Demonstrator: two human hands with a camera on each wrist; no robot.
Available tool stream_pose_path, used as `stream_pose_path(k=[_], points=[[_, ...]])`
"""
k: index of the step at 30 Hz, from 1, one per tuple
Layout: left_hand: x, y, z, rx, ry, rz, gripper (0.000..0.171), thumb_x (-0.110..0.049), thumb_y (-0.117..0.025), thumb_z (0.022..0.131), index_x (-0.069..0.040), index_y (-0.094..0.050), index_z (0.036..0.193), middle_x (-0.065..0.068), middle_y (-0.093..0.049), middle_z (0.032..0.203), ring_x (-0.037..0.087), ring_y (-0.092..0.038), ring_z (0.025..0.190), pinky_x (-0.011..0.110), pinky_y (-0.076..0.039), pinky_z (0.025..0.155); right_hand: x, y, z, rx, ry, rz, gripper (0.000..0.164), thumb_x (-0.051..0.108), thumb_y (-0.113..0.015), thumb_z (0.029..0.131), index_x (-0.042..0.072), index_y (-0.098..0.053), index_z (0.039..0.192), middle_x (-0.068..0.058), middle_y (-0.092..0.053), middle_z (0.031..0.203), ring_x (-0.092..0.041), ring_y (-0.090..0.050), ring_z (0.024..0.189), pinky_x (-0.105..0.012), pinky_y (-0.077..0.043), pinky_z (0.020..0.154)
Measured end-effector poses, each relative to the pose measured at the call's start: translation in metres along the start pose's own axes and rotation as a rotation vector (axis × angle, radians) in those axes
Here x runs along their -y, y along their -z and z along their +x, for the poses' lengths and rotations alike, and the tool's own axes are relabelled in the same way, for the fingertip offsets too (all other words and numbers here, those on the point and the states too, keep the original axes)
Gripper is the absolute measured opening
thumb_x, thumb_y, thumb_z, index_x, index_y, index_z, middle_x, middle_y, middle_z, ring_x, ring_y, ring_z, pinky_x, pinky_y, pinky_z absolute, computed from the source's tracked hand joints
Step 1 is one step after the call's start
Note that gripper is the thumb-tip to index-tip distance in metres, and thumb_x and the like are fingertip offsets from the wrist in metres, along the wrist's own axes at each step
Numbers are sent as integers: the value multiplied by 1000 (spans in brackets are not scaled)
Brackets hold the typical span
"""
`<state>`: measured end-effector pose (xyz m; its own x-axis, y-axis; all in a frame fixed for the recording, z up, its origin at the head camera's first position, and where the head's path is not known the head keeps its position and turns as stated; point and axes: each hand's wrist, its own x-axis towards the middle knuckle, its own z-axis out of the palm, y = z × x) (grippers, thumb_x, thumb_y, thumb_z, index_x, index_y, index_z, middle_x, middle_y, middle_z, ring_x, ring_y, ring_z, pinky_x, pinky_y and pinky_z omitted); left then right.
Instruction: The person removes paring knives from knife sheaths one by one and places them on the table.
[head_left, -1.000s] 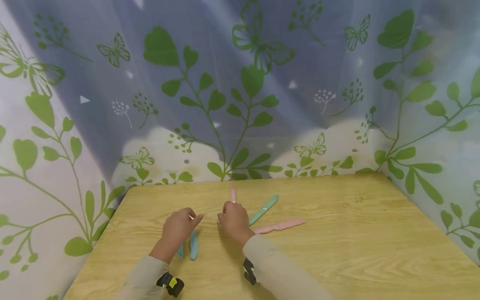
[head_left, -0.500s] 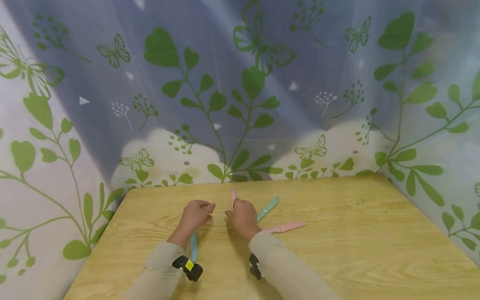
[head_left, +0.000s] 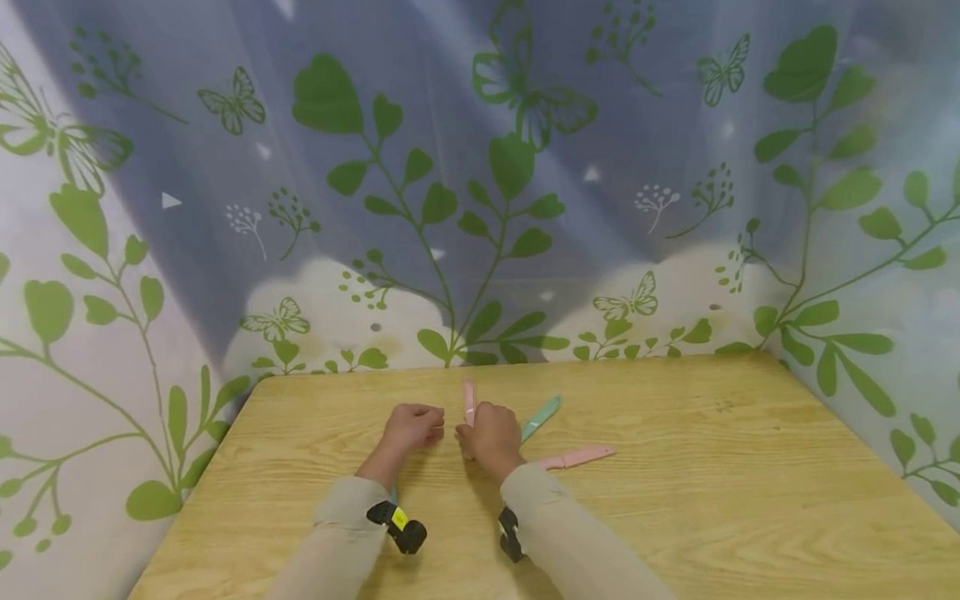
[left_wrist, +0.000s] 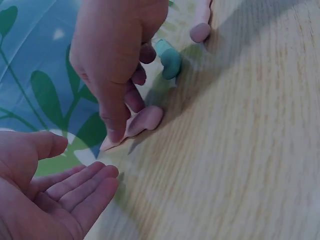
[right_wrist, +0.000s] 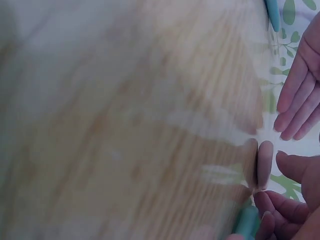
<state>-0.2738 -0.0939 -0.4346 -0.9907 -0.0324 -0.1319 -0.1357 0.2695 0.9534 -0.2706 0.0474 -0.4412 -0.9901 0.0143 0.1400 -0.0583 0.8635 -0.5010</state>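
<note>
A pink knife (head_left: 469,402) lies near the far edge of the table, its outer end pointing to the wall. My right hand (head_left: 492,437) is over its near part; in the left wrist view the thumb and fingers of the right hand (left_wrist: 117,60) pinch it, with the rounded handle (left_wrist: 150,117) sticking out. In the right wrist view the pink handle (right_wrist: 265,165) shows between thumb and fingers. My left hand (head_left: 412,427) hovers just to the left, apart from the knife; its fingers (left_wrist: 85,192) are loosely extended and hold nothing.
Right of my right hand lie a green knife (head_left: 542,418) and another pink knife (head_left: 579,457). A blue piece (head_left: 395,493) is mostly hidden behind my left wrist. The wooden table (head_left: 675,500) meets a leaf-patterned curtain (head_left: 480,208) at the back.
My left hand has moved right and slightly away from me, from over the blue knives to beside the right hand. The right hand has shifted a little to the right, onto the pink knife.
</note>
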Motion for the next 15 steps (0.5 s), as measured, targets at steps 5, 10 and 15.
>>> stream_pose_path(k=[5,10,15], points=[[3,-6,1,16,15,1,33,-10,-56,96,16,-60,116,29,-66,109,33,-69,95,35,-59,77,0,-2,0,5,-11,-18,38,30,-77,84,11,-56,59,-2,-59,59,-23,-62,68,-32,-49,55],[1,-10,-2,9,16,-18,30,-7,-55,95,15,-63,112,27,-67,105,27,-69,88,34,-59,75,-3,-4,1,11,-16,-21,37,28,-75,85,11,-56,58,-3,-59,59,-21,-59,63,-33,-47,51],[-1,-12,-4,6,24,-33,31,-7,-54,95,16,-61,115,27,-66,107,29,-69,92,35,-59,76,-4,-4,3,41,-31,-14,31,24,-71,83,9,-55,61,-4,-55,60,-20,-53,58,-32,-44,49]])
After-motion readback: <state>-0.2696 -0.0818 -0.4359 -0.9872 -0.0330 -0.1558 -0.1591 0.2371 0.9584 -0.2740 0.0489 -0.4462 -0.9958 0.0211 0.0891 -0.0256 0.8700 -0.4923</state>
